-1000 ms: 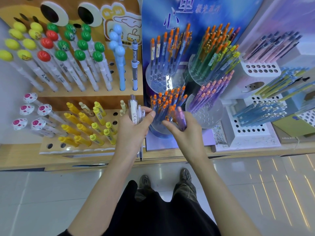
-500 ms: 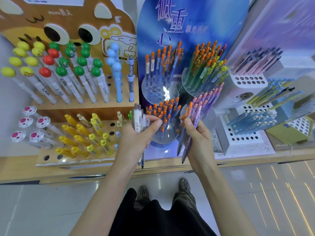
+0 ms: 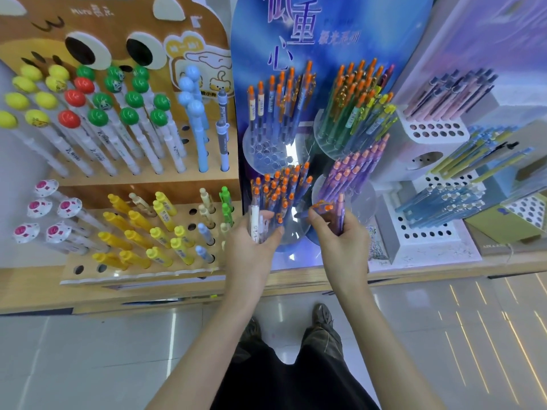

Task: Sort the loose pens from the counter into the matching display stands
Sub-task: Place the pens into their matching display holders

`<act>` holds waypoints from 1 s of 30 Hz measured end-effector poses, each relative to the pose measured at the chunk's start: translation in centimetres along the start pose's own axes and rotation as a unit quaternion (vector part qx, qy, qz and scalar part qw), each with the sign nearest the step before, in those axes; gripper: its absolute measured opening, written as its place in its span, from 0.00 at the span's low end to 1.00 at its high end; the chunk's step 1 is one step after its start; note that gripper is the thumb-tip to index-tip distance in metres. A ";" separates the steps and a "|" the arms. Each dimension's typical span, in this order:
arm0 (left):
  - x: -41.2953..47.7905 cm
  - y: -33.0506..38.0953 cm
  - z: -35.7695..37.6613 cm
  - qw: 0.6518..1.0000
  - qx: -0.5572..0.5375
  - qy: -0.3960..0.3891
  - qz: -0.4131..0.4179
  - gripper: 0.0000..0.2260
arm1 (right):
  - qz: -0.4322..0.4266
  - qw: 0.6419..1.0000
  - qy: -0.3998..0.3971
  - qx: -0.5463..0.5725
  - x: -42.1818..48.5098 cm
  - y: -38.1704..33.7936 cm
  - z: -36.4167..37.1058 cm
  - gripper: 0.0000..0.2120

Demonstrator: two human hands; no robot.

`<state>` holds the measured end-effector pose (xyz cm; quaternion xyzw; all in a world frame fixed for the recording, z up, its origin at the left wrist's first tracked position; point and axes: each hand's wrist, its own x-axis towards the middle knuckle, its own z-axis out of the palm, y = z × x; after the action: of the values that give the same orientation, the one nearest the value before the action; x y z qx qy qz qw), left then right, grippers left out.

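Observation:
My left hand (image 3: 254, 250) grips a small bundle of white and clear pens (image 3: 257, 221), held upright in front of the blue display. My right hand (image 3: 340, 241) holds a few orange-capped purple and blue pens (image 3: 334, 213), their caps pointing up beside the lower purple pens (image 3: 352, 173). Between my hands stands the lower clear round holder (image 3: 291, 236) packed with orange-capped blue pens (image 3: 281, 187). Two upper round holders carry blue pens (image 3: 281, 99) and green and yellow pens (image 3: 355, 105).
A wooden cat-face stand (image 3: 133, 184) at left holds ball-topped white pens and yellow pens, with several free holes in its lower tier. White perforated stands (image 3: 429, 235) at right hold pink, blue and yellow pens. The wooden counter edge (image 3: 414, 270) runs below.
My right hand has turned its pens upright and drawn them in toward the purple holder. My left hand has shifted slightly right, closer to the orange-capped holder. The camera has tilted.

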<state>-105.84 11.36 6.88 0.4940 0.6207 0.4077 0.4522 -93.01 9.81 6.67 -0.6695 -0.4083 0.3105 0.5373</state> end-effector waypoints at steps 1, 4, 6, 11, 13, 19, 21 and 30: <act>0.2 -0.1 0.1 1.000 0.007 0.001 0.003 0.08 | 0.004 1.000 0.001 -0.004 0.1 0.2 0.0 0.03; 0.6 -0.3 0.3 1.000 0.020 0.012 0.004 0.06 | 0.014 1.000 -0.009 -0.012 0.3 0.7 -0.1 0.04; 0.8 -0.4 0.4 1.000 0.020 0.017 0.005 0.05 | 0.019 1.000 -0.017 -0.007 0.5 0.9 -0.1 0.05; 1.2 -0.5 0.6 1.000 0.021 0.021 0.004 0.05 | 0.021 0.999 -0.025 -0.001 1.0 0.9 -0.1 0.08; 1.3 -0.6 0.6 0.999 0.024 0.024 0.005 0.05 | 0.012 0.999 -0.030 -0.002 1.0 0.8 -0.1 0.08; 1.4 -0.8 0.7 0.999 0.027 0.024 0.004 0.04 | 0.030 0.998 -0.052 -0.007 0.9 1.2 0.1 0.10; 1.4 -0.8 0.7 0.999 0.024 0.023 0.006 0.04 | 0.028 0.998 -0.062 -0.018 0.8 1.5 0.2 0.09; 1.3 -1.0 0.6 0.999 0.020 0.014 0.024 0.02 | 0.006 0.984 -0.140 -0.107 1.0 2.1 1.7 0.18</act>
<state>-105.64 12.54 5.59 0.5122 0.6226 0.4127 0.4238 -93.60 11.28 4.28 -0.6755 -0.5065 0.3591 0.3977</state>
